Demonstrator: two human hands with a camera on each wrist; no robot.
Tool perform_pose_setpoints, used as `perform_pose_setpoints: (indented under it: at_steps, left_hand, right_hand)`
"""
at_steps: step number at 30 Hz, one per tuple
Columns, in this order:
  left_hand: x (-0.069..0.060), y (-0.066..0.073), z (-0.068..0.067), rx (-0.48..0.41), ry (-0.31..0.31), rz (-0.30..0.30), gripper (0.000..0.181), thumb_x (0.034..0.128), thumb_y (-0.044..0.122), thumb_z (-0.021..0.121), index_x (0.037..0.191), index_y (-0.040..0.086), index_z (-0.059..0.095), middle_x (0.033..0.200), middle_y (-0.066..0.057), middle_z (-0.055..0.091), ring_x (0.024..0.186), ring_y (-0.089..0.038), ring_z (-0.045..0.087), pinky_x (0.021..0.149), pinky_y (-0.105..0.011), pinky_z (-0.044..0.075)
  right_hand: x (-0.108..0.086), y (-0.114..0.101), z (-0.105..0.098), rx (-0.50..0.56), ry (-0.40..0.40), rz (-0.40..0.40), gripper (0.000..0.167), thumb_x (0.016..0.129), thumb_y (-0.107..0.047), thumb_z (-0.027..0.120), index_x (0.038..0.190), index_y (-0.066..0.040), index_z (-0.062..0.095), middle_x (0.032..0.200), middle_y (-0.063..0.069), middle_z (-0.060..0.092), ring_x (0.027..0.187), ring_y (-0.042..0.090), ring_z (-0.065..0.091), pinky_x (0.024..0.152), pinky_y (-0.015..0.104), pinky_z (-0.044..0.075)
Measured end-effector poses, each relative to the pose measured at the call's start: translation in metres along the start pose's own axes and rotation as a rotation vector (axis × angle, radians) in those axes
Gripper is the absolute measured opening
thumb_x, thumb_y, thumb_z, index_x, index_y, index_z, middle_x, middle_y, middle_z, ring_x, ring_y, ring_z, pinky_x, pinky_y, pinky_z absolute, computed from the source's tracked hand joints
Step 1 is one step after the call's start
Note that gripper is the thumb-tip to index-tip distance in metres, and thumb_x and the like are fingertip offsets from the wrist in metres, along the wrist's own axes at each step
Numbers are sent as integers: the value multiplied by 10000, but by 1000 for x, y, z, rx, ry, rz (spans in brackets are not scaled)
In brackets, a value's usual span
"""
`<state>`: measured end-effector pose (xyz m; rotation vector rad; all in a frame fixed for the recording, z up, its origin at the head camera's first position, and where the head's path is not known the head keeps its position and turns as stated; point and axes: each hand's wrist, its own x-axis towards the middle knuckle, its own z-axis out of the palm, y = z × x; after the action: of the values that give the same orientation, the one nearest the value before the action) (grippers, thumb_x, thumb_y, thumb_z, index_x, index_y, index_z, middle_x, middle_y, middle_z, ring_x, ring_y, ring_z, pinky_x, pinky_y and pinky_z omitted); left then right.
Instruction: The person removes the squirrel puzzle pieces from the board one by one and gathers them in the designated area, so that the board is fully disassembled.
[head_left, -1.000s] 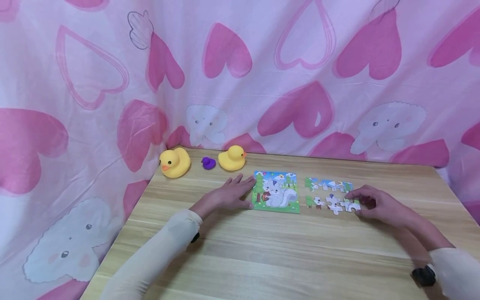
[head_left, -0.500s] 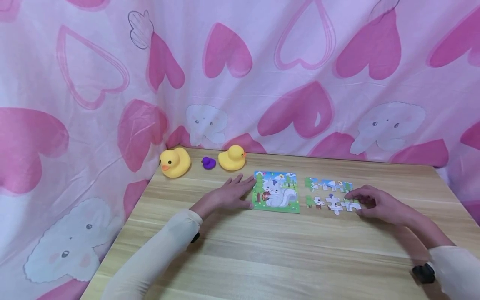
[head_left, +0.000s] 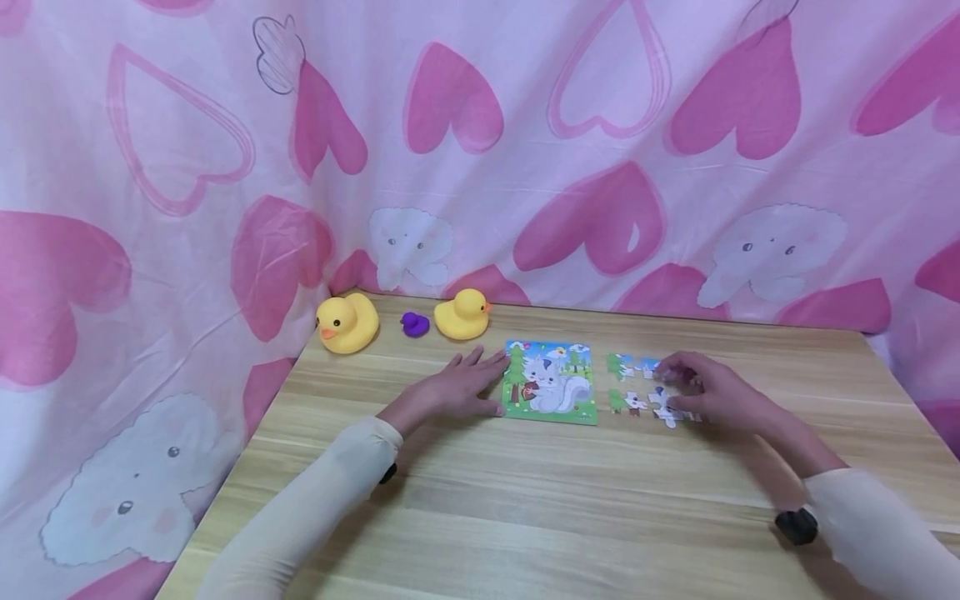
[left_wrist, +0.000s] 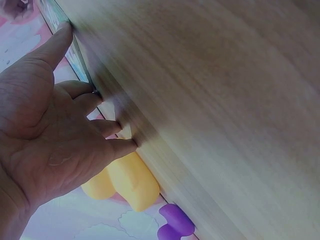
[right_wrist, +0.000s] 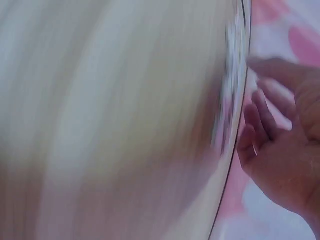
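Note:
A square squirrel picture (head_left: 550, 383) lies flat on the wooden table. My left hand (head_left: 459, 387) rests at its left edge, fingers spread; the left wrist view shows the same hand (left_wrist: 55, 130) with thumb and fingertips down on the table side. To the right of the picture, puzzle pieces (head_left: 628, 402) lie in two rows. My right hand (head_left: 716, 396) is over the right-hand pieces and covers some of them. In the blurred right wrist view, that hand (right_wrist: 285, 135) has loosely bent fingers beside the pieces (right_wrist: 227, 95), with nothing visible between them.
Behind my left hand stand a yellow duck (head_left: 347, 323), a small purple duck (head_left: 415, 324) and another yellow duck (head_left: 462, 315). A pink curtain with hearts (head_left: 585, 217) hangs along the back and left edges of the table (head_left: 480, 517).
My right hand has moved left from the right end of the rows and now hovers over pieces nearer the middle. My left hand stays at the picture's edge.

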<state>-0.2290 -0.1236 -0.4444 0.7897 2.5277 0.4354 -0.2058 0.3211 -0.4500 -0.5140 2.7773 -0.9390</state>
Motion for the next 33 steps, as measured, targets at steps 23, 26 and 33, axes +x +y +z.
perform_pose_setpoints:
  at_steps: [23,26,33]
  left_hand:
    - [1,-1,-1,7,-6,-9,885,1039,516,620,1716,230,129,1809,23,49,1678,-356,-49,1355,-606,-10]
    - [1,0,-1,10,-4,-1,878,1043,511,615,1716,217,133,1809,10,51,1675,-369,-42,1353,-611,-10]
    - [1,0,-1,16,-3,-3,880,1041,509,620,1715,209,140,1808,9,55,1674,-377,-34,1352,-615,-4]
  right_hand:
    - [61,-126,111,180,-86,-64,571,928,-141,808,1460,-101,605,1253,42,715,1013,179,622,849,273,560]
    - [63,-134,116,156,-76,-71,533,929,-125,800,1431,-91,624,1276,49,717,1034,186,631,896,337,576]
    - [66,-143,121,90,-36,-47,497,895,-72,803,1367,-87,648,1227,58,720,1043,195,650,942,413,597]
